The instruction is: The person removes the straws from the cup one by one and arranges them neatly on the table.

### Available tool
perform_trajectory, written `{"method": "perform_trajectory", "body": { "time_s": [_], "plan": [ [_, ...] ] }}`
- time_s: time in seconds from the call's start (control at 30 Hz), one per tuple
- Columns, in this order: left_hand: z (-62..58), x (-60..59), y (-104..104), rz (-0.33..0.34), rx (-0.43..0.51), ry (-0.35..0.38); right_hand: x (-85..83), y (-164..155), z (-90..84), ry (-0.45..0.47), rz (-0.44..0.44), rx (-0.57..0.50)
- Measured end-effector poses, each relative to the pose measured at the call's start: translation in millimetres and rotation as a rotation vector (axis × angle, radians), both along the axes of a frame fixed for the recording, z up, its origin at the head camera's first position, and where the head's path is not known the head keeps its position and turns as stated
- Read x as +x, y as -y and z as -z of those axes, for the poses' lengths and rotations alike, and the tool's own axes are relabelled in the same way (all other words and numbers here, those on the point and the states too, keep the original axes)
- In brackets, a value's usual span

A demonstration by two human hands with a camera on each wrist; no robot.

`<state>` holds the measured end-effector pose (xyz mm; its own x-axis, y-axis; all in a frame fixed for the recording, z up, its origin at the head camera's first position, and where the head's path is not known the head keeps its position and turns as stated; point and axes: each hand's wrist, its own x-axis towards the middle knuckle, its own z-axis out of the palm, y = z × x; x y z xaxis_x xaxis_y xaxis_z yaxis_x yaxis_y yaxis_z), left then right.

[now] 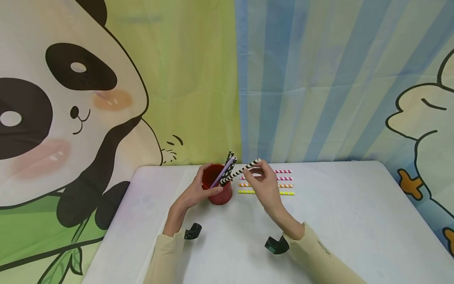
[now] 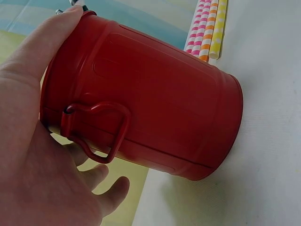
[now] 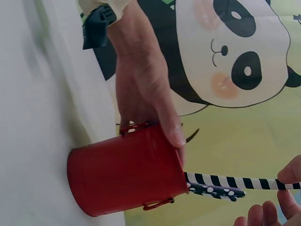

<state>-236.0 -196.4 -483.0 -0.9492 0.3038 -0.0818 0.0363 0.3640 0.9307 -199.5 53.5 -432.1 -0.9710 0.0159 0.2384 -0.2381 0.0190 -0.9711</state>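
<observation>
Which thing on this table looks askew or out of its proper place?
Nothing is spilled or damaged. The red tin stands upright, gripped by the left hand. The right hand pinches a black-and-white striped straw slanting into the tin. Four coloured straws lie neatly parallel behind it.

a red metal cup [image 1: 219, 188] with small wire handles on its sides stands on the white desk [image 1: 354, 221], gripped at the rim. a black-and-white striped paper straw [image 1: 241, 172] leans aslant, its lower end inside the cup's mouth, its upper end pinched. other straws, one purple [image 1: 222, 173] and one black with white dots [image 3: 216, 190], already stick out of the cup.
</observation>
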Motion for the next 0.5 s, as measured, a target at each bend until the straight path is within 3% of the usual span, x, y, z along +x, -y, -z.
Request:
{"method": "perform_trajectory", "body": {
  "time_s": [0.5],
  "plan": [
    [3.5,-2.2,2,-0.001,-0.005,-0.017,3.5,-16,-15.6,-0.08,0.026,-0.06]
  ]
}}
